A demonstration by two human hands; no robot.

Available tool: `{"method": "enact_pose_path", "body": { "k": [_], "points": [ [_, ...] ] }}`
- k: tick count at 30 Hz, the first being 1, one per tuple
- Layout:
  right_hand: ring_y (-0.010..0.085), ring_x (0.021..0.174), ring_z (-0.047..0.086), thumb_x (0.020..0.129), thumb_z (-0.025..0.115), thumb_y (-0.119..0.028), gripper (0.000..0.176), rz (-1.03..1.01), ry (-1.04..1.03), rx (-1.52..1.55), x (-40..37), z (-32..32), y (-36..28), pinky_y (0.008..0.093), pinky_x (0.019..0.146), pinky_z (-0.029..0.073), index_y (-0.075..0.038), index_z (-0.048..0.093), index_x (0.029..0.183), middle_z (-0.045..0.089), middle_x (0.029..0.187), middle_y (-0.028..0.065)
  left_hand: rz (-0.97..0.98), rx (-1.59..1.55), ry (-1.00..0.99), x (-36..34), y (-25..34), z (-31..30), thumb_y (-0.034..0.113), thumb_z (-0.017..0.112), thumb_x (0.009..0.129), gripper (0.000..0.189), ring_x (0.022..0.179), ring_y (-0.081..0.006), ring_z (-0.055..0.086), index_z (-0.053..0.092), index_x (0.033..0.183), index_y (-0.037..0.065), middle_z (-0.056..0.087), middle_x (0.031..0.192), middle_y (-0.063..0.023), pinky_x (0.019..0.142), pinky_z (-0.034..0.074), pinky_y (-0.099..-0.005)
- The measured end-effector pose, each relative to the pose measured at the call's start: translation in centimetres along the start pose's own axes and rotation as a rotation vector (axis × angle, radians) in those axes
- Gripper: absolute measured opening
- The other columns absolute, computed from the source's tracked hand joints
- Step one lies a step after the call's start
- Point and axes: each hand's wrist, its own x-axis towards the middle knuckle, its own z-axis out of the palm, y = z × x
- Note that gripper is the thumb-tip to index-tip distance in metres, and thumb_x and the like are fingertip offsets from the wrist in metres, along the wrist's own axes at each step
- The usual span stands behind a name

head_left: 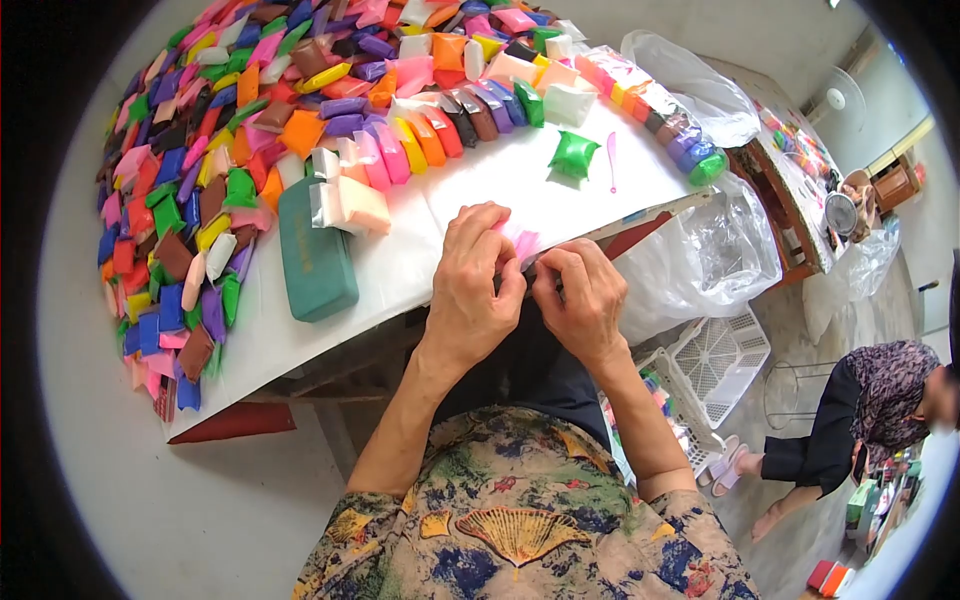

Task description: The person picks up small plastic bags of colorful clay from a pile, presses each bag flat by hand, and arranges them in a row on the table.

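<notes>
I see the left hand [470, 275] and right hand [582, 298] curled near a blurred pink thing [524, 243]; fingertips partly hidden; I cannot tell whether either grips it.

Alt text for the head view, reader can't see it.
Left hand and right hand close together by a partly hidden pink item at the edge of a white-covered table. Colourful packets lie heaped to the left, beside a teal box; a green packet and pink plastic tool lie to the right. Another person is at lower right.

two foreground hands [468, 278], one green case [312, 255]
</notes>
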Motion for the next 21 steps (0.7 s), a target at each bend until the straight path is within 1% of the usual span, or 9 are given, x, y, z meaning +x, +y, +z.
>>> {"method": "enact_pose_path", "body": {
  "k": [7,10,14,20,21],
  "points": [
    [0.0283,0.068,0.06,0.071,0.068,0.004,0.022,0.043,-0.016,0.097,-0.5,-0.2,-0.9,0.0371,0.059,0.049,-0.004,0.054,0.086,0.055,0.08,0.0103,0.011,-0.006,-0.001,0.1,-0.1,-0.1,-0.003,0.062,0.08,0.007,0.124,-0.0401,0.053,0.057,0.085,-0.002,0.061,0.123,-0.0209,0.11,0.038,-0.0485],
    [0.028,0.068,0.059,0.07,0.069,0.005,0.024,0.066,-0.011,0.133,-1.0,-0.2,-1.2,0.0367,0.058,0.049,-0.003,0.054,0.087,0.055,0.08,0.0102,0.012,-0.038,-0.009,0.1,-0.2,-0.1,-0.003,0.059,0.078,0.008,0.121,-0.0422,0.052,0.055,0.084,-0.004,0.059,0.119,-0.0231,0.113,0.035,-0.0532],
    [0.0269,0.065,0.059,0.07,0.068,0.007,0.025,0.078,0.017,0.193,-1.4,-0.7,-1.7,0.0355,0.055,0.048,-0.003,0.054,0.087,0.055,0.079,0.0097,0.015,-0.033,-0.011,0.2,0.1,-0.3,-0.003,0.058,0.08,0.006,0.119,-0.0422,0.053,0.056,0.085,-0.004,0.059,0.119,-0.023,0.113,0.035,-0.0528],
    [0.0255,0.057,0.056,0.07,0.067,0.01,0.023,0.182,-0.02,0.266,-2.0,-2.9,-2.7,0.034,0.052,0.046,-0.004,0.054,0.085,0.054,0.074,0.0087,0.011,-0.043,-0.032,0.2,0.0,-0.5,-0.004,0.054,0.081,0.005,0.121,-0.0418,0.052,0.056,0.086,-0.004,0.059,0.121,-0.0231,0.113,0.035,-0.0506],
    [0.0269,0.055,0.055,0.073,0.067,0.008,0.021,0.197,-0.015,0.272,-2.1,-3.4,-2.6,0.0349,0.051,0.046,-0.005,0.055,0.085,0.054,0.072,0.0083,0.004,-0.045,-0.043,0.2,-0.1,-0.6,-0.004,0.054,0.081,0.006,0.123,-0.0413,0.052,0.056,0.086,-0.003,0.06,0.122,-0.0228,0.112,0.035,-0.0494]
  ]
}}
